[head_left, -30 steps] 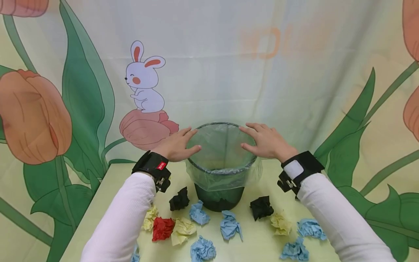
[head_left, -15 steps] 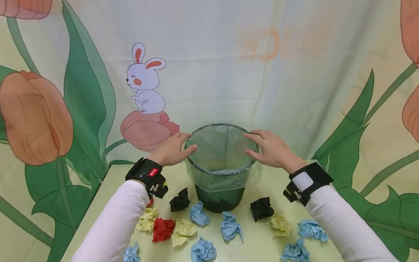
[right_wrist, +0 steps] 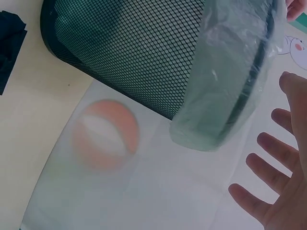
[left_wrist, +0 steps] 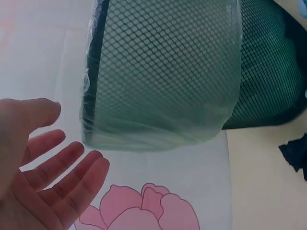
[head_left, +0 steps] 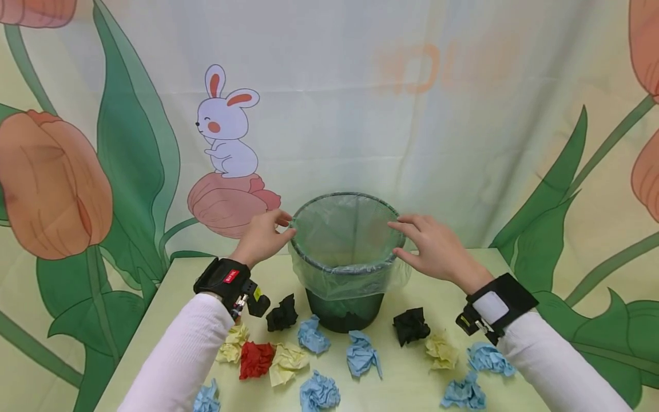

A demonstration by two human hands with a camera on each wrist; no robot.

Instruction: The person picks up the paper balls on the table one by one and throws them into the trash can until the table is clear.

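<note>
A dark mesh wastebasket (head_left: 344,321) stands upright at the back of the table, lined with a thin translucent green bag (head_left: 334,289) folded out over its rim. My left hand (head_left: 262,239) is at the left of the rim, its fingers relaxed and slightly bent. In the left wrist view its fingertips (left_wrist: 98,167) are just off the bag's folded edge, with nothing between them. On the other side, my right hand (head_left: 437,249) has its fingers spread and reaches over the rim's right side in the head view. The right wrist view shows its fingers (right_wrist: 268,175) apart from the bag.
Crumpled paper balls lie around the basket's front: black (head_left: 282,313), red (head_left: 256,360), yellow (head_left: 289,363) and several blue (head_left: 362,355). Another black ball (head_left: 411,326) sits to its right. Behind the table (head_left: 170,297) hangs a printed curtain (head_left: 329,131) with a rabbit and tulips.
Both hands have moved apart and lower, from over the basket's opening out to its sides. The basket and paper balls have stayed in place.
</note>
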